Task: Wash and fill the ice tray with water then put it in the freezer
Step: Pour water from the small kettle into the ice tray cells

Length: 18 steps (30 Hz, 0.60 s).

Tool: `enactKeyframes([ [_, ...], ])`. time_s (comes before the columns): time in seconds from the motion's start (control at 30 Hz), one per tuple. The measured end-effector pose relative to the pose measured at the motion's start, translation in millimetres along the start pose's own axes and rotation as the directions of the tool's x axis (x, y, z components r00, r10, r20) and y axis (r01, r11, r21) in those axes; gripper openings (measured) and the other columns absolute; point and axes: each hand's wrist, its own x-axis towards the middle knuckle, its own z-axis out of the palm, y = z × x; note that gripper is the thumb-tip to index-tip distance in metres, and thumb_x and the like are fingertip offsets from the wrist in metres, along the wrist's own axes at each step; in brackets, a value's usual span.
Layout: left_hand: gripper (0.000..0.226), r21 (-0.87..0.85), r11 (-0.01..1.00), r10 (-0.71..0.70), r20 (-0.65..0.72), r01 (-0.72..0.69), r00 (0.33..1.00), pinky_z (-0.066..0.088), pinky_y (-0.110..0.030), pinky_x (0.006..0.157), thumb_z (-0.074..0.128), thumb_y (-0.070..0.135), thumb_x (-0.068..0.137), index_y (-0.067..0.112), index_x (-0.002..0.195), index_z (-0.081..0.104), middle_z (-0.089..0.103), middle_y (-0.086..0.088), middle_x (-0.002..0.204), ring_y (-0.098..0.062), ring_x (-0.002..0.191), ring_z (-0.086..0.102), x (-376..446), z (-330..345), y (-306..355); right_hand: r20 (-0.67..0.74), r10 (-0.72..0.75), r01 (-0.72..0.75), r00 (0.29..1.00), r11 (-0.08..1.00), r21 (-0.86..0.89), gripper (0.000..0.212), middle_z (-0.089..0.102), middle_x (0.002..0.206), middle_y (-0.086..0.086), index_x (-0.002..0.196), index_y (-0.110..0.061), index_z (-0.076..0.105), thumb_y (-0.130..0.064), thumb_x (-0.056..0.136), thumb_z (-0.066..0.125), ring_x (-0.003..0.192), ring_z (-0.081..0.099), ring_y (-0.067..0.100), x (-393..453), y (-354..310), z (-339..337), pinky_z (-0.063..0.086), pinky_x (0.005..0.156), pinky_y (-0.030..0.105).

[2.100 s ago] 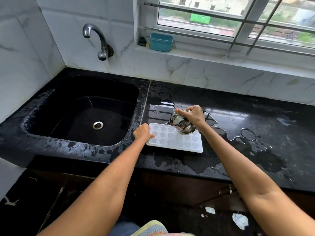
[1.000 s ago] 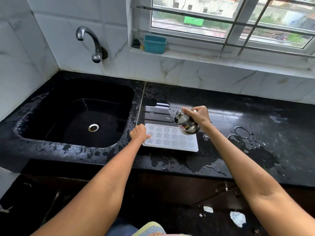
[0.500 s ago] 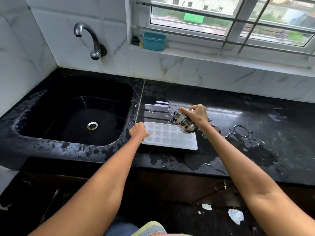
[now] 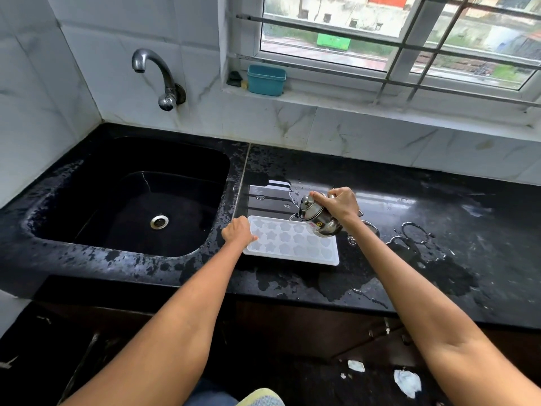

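A white ice tray (image 4: 289, 243) with star and heart shaped cells lies flat on the wet black counter (image 4: 439, 230), just right of the sink. My left hand (image 4: 238, 234) grips the tray's left edge. My right hand (image 4: 341, 205) holds a small steel kettle (image 4: 317, 215) tilted to the left over the tray's far right part, its spout low over the cells. A thin stream of water leaves the spout.
A black sink (image 4: 131, 200) with a drain is on the left, under a steel tap (image 4: 158, 77) on the tiled wall. A teal box (image 4: 266, 80) stands on the window sill. Water puddles lie on the counter right of the tray. Paper scraps lie on the floor.
The kettle stays tilted over the tray and has shifted slightly along its far edge. My left hand keeps its hold on the left edge.
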Motion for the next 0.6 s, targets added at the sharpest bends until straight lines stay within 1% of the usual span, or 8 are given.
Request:
enactKeyframes([
  [0.2,0.043,0.007,1.000,-0.013,0.002,0.013,1.000,0.045,-0.033,0.090,0.067,0.033,0.086,0.010,0.121,0.055,0.061,-0.007,0.123,-0.025,0.114,0.059,-1,-1,1,0.002,-0.001,0.001,1.000,1.000,-0.013,0.057,0.038,0.043,-0.003,0.042,-0.017,0.036,-0.049,0.073,0.071,0.043,0.033,0.009,-2,3,5,0.026,0.045,0.023],
  [0.3,0.043,0.007,1.000,-0.014,0.000,0.014,1.000,0.045,-0.032,0.090,0.066,0.033,0.087,0.010,0.122,0.054,0.060,-0.007,0.124,-0.025,0.115,0.058,-1,0,1,0.011,0.021,-0.021,1.000,0.999,0.035,0.055,0.042,0.044,-0.001,0.043,-0.017,0.038,-0.049,0.073,0.071,0.043,0.036,0.011,-1,7,7,0.027,0.046,0.023],
  [0.4,0.044,0.006,1.000,-0.013,-0.007,0.013,1.000,0.045,-0.032,0.090,0.066,0.033,0.087,0.010,0.122,0.054,0.060,-0.007,0.124,-0.024,0.116,0.058,-1,0,1,0.004,0.082,-0.082,0.997,0.986,0.146,0.052,0.049,0.050,0.007,0.045,-0.014,0.045,-0.051,0.069,0.073,0.049,0.043,0.018,0,11,8,0.032,0.050,0.027],
  [0.43,0.043,0.006,1.000,-0.012,-0.008,0.012,1.000,0.045,-0.032,0.090,0.066,0.033,0.087,0.010,0.122,0.054,0.060,-0.007,0.124,-0.024,0.115,0.058,-1,0,1,0.002,0.110,-0.108,0.994,0.973,0.202,0.053,0.048,0.050,0.007,0.044,-0.014,0.044,-0.050,0.068,0.074,0.049,0.042,0.018,0,11,7,0.032,0.051,0.028],
  [0.53,0.043,0.008,1.000,-0.012,-0.007,0.012,1.000,0.045,-0.032,0.090,0.066,0.033,0.087,0.010,0.121,0.054,0.060,-0.007,0.123,-0.024,0.115,0.059,-2,0,1,-0.012,0.188,-0.172,0.982,0.923,0.344,0.056,0.038,0.044,-0.001,0.042,-0.017,0.034,-0.042,0.070,0.077,0.043,0.033,0.013,-2,5,-2,0.029,0.048,0.025],
  [0.6,0.043,0.011,1.000,-0.011,-0.010,0.011,1.000,0.045,-0.032,0.090,0.066,0.033,0.087,0.010,0.121,0.054,0.060,-0.007,0.124,-0.024,0.115,0.058,-2,0,1,-0.025,0.210,-0.183,0.977,0.900,0.396,0.056,0.037,0.039,-0.005,0.041,-0.017,0.034,-0.038,0.072,0.077,0.042,0.032,0.011,-1,3,-9,0.029,0.046,0.024],
])
